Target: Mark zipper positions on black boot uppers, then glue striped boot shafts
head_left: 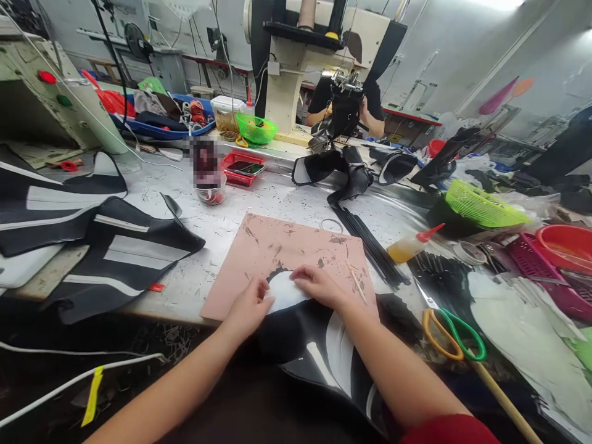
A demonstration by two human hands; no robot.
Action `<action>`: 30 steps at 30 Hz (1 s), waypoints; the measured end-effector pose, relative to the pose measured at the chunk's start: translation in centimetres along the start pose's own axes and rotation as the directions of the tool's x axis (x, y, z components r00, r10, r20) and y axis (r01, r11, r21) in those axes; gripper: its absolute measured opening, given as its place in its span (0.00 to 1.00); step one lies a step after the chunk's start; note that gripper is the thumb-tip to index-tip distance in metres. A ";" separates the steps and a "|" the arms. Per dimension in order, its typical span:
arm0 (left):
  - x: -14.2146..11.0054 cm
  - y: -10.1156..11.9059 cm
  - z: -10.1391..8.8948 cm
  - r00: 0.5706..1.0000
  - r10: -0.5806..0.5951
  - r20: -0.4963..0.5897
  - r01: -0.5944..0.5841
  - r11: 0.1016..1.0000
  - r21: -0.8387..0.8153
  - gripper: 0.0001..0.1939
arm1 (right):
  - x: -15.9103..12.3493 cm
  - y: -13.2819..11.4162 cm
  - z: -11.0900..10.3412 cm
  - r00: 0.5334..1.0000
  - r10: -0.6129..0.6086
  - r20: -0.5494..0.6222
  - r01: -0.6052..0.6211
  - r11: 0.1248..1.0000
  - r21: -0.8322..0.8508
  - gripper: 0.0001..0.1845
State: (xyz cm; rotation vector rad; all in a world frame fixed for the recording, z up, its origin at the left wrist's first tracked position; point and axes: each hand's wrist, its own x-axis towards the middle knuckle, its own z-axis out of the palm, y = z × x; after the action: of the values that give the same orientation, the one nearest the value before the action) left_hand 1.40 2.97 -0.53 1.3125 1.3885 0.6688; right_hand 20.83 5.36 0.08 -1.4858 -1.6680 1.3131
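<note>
A white oval piece (283,292) lies on a black shoe upper (319,348) at the near edge of a stained pink work board (282,246). My left hand (247,307) presses the piece's left edge with its fingers curled down. My right hand (319,286) lies on the piece's right edge, fingers bent flat onto it. A thin stick (356,281) rests on the board just right of my right hand.
Black-and-white uppers (115,246) are stacked at the left. Scissors with yellow and green handles (451,333), a glue bottle (411,245), black strips (370,243) and baskets (483,206) sit to the right. A person works behind the sewing machine (319,55).
</note>
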 end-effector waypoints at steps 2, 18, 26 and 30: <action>-0.2 -0.1 0.2 0.997 0.072 0.007 -0.072 0.989 0.132 0.09 | -0.1 0.0 -0.3 0.999 0.001 0.040 -0.001 1.000 0.019 0.12; -0.4 1.7 0.5 0.945 0.277 0.175 -0.303 0.536 0.788 0.10 | 0.3 -0.4 0.6 0.998 -0.069 -0.013 0.059 0.925 -0.376 0.13; 0.1 -1.0 1.4 0.767 0.373 0.522 -0.630 0.288 0.721 0.33 | -2.3 -0.1 -1.0 0.984 -0.011 -0.179 -0.109 0.756 -0.646 0.10; 0.3 -1.3 1.3 0.783 0.324 0.531 -0.617 0.301 0.727 0.37 | -2.6 0.4 0.0 0.957 -0.290 -0.016 0.186 0.656 -0.732 0.17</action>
State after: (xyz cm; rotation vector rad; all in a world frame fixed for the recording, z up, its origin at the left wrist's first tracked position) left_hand 2.24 2.58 -2.13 2.6583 1.0578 0.0099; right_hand 21.66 2.83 0.28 -1.6189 -2.3443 0.3675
